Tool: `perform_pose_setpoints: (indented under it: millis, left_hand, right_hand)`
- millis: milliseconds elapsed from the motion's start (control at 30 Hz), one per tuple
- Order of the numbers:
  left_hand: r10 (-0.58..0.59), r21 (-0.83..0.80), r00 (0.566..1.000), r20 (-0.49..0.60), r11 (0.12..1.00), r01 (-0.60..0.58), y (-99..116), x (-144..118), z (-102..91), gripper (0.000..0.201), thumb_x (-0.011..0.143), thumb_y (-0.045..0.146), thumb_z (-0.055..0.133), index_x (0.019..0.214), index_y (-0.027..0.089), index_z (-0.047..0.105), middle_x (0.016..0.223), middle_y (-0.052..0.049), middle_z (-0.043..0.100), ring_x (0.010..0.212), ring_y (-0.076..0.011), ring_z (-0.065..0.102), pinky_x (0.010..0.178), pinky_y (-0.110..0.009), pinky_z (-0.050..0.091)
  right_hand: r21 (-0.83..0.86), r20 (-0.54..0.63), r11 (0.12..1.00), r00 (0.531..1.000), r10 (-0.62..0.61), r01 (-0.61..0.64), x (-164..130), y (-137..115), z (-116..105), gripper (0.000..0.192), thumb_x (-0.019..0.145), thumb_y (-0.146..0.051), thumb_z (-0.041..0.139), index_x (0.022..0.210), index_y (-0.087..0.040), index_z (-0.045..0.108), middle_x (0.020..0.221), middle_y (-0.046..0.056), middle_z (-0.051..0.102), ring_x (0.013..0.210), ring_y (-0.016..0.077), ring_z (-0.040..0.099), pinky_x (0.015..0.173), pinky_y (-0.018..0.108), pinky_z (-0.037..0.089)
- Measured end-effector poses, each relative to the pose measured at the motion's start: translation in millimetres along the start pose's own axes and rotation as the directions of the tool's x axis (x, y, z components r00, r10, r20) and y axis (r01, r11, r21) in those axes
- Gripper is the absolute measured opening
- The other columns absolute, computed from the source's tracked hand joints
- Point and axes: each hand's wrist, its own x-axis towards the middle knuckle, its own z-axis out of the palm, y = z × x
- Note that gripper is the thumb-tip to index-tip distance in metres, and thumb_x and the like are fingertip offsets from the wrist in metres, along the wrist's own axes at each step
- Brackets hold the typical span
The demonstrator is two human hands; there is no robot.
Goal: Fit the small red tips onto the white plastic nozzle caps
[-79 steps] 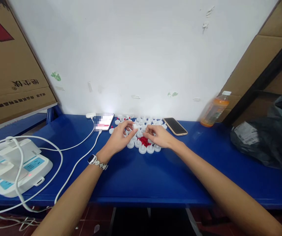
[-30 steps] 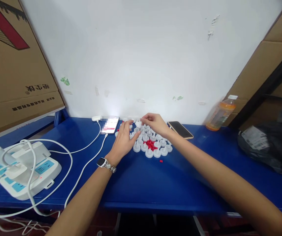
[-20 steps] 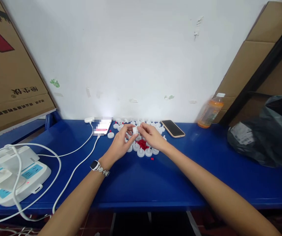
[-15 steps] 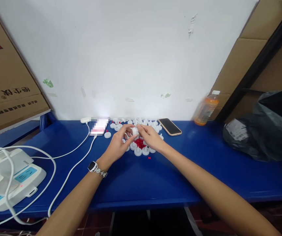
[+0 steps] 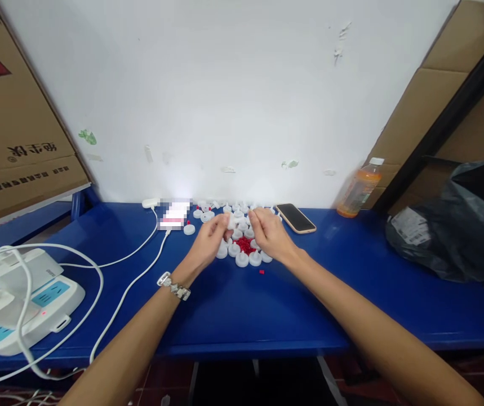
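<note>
White piece [image 5: 230,220] in left hand [image 5: 208,239], upside-down 绝尘侠 carton [image 5: 22,107]

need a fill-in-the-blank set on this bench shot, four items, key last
1. The person's left hand holds a small plastic piece coloured ____.
2. A silver metal band circles the person's ____ wrist.
3. The tiny loose plastic bits heaped amid the white, round, nozzle-topped plastic caps are coloured ____.
4. The contents of the clear plastic bottle are coloured ____.

Missing words: white; left; red; orange.
</note>
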Motion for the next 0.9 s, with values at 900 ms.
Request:
perform_pose_setpoints:
  millis: [900]
  left_hand:
    - [0.121, 0.454, 0.993, 0.016, 0.884, -0.114, -8.0, -1.9, -8.4, 0.035, 0.09, 0.047, 0.06, 0.113, 0.021, 0.058, 0.097, -0.005, 0.067, 0.085, -0.0179, 0.063, 0.074, -0.032, 0.05]
  right_hand:
    - [-0.058, 0.467, 0.997, 0.884, -0.025, 0.059, -58.2, -0.7, -40.7, 0.011, 0.094, -0.028, 0.061, 0.087, -0.022, 0.068, 0.086, 0.004, 0.068, 0.089, 0.0201, 0.057, 0.087, 0.039, 0.033]
